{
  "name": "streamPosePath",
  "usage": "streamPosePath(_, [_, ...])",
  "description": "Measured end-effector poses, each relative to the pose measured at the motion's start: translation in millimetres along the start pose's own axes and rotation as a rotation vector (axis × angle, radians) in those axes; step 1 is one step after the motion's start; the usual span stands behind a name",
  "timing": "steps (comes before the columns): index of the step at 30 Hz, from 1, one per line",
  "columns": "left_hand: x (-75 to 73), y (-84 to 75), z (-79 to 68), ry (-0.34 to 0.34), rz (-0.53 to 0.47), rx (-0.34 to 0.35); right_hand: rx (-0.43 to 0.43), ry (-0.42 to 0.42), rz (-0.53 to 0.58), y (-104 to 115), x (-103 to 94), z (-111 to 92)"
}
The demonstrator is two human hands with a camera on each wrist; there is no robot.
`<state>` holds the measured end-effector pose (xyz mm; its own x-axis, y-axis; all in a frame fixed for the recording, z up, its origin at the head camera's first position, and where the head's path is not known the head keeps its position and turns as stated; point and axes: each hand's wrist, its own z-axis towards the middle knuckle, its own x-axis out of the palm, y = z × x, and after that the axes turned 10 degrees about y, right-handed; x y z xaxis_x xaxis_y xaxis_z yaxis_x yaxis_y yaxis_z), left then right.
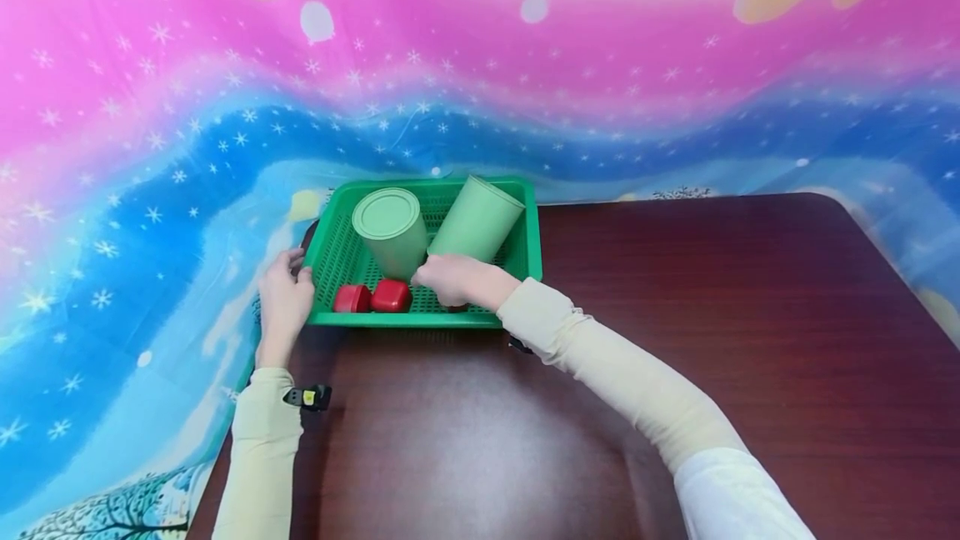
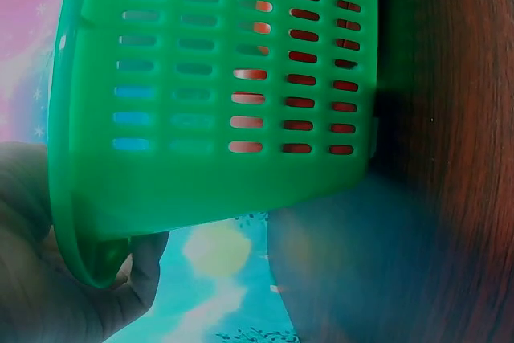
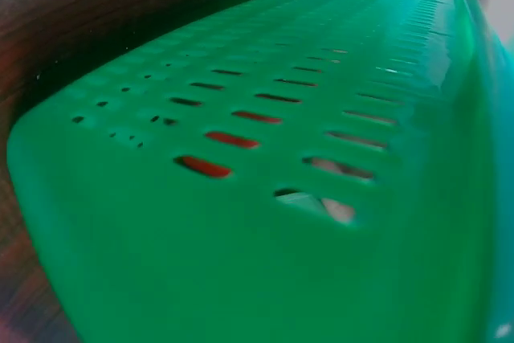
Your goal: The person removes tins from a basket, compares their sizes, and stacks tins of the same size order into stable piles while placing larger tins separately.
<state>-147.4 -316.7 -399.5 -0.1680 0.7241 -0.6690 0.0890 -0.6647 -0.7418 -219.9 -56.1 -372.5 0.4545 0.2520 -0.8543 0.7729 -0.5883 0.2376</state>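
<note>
Presently the left hand [image 1: 285, 300] grips the left rim of the green basket [image 1: 405, 320] on the bench [image 1: 675, 298]; the right hand [image 1: 459, 277] reaches inside, its hold hidden. A careless nudge could topple the tilted right canister [image 1: 480, 222].

In the basket [image 1: 405, 320] on the table [image 1: 720, 315], two canisters [image 1: 480, 223] sit side by side behind two tubs [image 1: 391, 296].
</note>
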Motion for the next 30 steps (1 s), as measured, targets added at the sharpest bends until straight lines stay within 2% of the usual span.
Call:
streamPosePath(3, [-0.1,-0.6,0.5,0.004,0.000,-0.013,0.013,0.014,-0.092,3.3,1.2,1.7])
streamPosePath(5, [-0.4,-0.4,0.2,0.010,-0.004,-0.026,0.026,0.015,-0.192,6.0,2.6,3.1])
streamPosePath(9, [-0.4,0.6,-1.0,0.022,-0.022,-0.056,0.072,-0.001,-0.360,13.2,5.8,6.1])
streamPosePath(11, [0.1,1.3,-1.9,0.025,-0.033,-0.068,0.099,-0.006,-0.410,16.6,7.6,7.6])
streamPosePath(17, [3.6,2.3,-2.5,0.011,-0.047,-0.058,0.174,0.013,-0.451,21.7,10.6,9.3])
streamPosePath(21, [4.9,3.2,-2.0,0.007,-0.060,-0.056,0.195,0.030,-0.464,21.2,11.0,10.2])
streamPosePath(26, [5.1,2.7,-1.8,0.003,-0.073,-0.070,0.167,0.043,-0.446,17.6,10.0,10.3])
streamPosePath(30, [4.9,3.1,-2.6,-0.011,-0.073,-0.077,0.130,0.031,-0.359,14.3,7.5,8.8])
